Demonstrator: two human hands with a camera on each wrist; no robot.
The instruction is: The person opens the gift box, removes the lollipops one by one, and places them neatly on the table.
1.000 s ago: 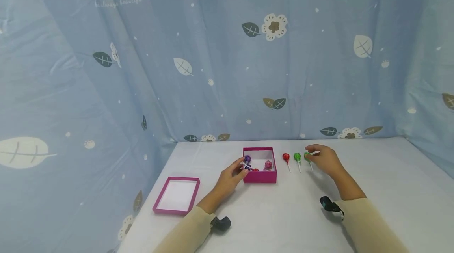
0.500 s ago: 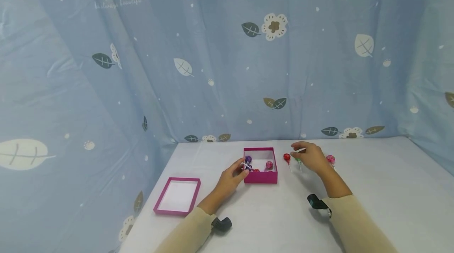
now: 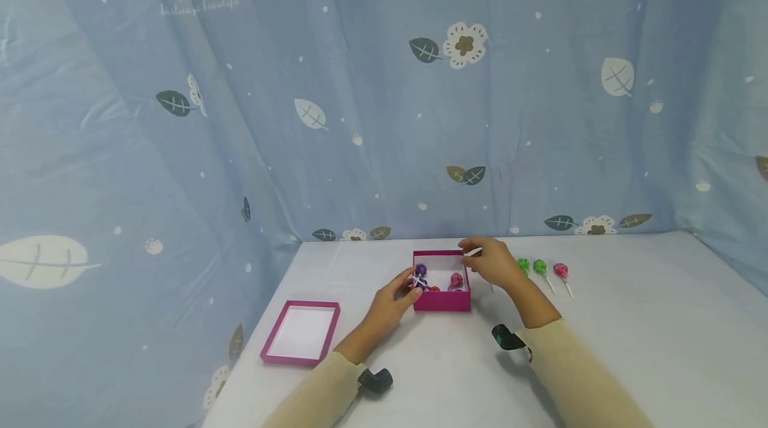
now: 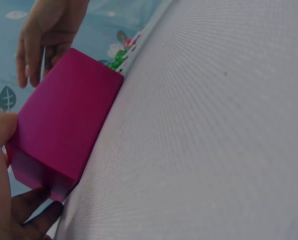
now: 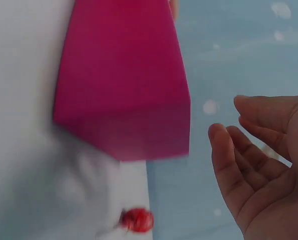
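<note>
A magenta box (image 3: 442, 301) stands on the table, holding a purple lollipop (image 3: 421, 270), a pink lollipop (image 3: 457, 279) and other partly hidden ones. My left hand (image 3: 384, 306) holds its left end; in the left wrist view the thumb lies at the rim and the fingers on the end wall. Over the box's right rim is my right hand (image 3: 493, 264). The right wrist view shows its fingers loosely bent, with nothing between them, apart from the box. A red lollipop (image 5: 137, 220) lies beside the box, its head hidden by my right hand in the head view.
Right of the right hand lie two green lollipops (image 3: 541, 267) and a pink-red lollipop (image 3: 561, 271) in a row. The box's lid (image 3: 302, 333) rests inside up at the table's left. A blue patterned curtain (image 3: 384, 115) hangs behind the table.
My right hand has moved left from the green lollipops to the box's right rim, uncovering the green and pink-red ones and covering the red one's head. The left hand stays on the box.
</note>
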